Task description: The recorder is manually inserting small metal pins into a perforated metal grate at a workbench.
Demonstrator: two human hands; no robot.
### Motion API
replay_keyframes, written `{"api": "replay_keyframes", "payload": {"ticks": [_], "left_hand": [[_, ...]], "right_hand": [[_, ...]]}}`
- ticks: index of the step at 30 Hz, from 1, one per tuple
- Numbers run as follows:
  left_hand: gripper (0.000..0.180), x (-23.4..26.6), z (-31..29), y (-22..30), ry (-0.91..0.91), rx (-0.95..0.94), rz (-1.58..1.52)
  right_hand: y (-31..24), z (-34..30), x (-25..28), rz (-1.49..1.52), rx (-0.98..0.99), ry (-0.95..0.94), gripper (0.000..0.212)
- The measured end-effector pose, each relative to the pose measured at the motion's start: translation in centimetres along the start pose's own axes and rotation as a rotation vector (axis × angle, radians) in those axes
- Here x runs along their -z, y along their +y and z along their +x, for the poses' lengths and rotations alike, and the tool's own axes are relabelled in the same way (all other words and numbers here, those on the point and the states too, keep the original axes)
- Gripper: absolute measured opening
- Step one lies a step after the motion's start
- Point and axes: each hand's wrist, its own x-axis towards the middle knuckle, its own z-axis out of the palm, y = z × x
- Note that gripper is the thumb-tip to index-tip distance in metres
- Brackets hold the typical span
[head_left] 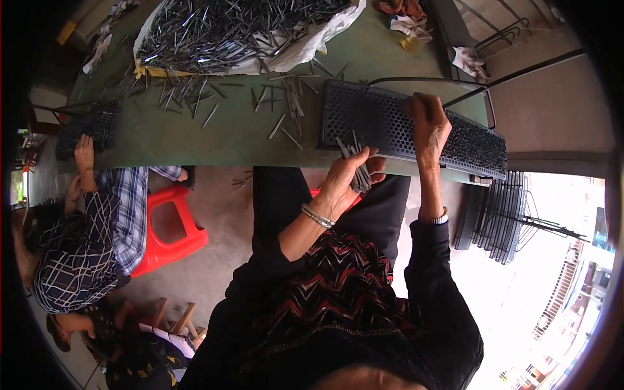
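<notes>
My left hand [339,181], with a bracelet at the wrist, is closed around a bunch of thin grey metal rods [362,174] just off the table's front edge. In front of me lies a long black tray [364,114] pierced with rows of round holes. Its left part shows bare holes, while the right part looks dark and filled with small upright pieces. Over the middle of the tray is my right hand [430,133], its fingers bent together and pointing down at the holes. Whatever those fingertips hold is hidden.
A white sack [312,45] heaped with similar rods lies on the green table [247,140], with loose rods [209,116] scattered before it. Gloves [468,62] hang at the right. Black racks [500,221] stand below right. Another person [84,247] works at left near a red stool [175,250].
</notes>
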Motion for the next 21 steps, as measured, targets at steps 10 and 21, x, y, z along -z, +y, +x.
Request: {"api": "replay_keyframes", "payload": {"ticks": [10, 21], "left_hand": [[0.028, -0.8, -0.6, 0.2, 0.013, 0.064, 0.001], [0.027, -1.3, -0.9, 0.3, -0.023, 0.090, 0.063]], "right_hand": [[1.7, 1.9, 0.0, -0.144, 0.076, -0.127, 0.014], [1.7, 2.5, 0.3, -0.203, 0.161, -0.168, 0.014]]}}
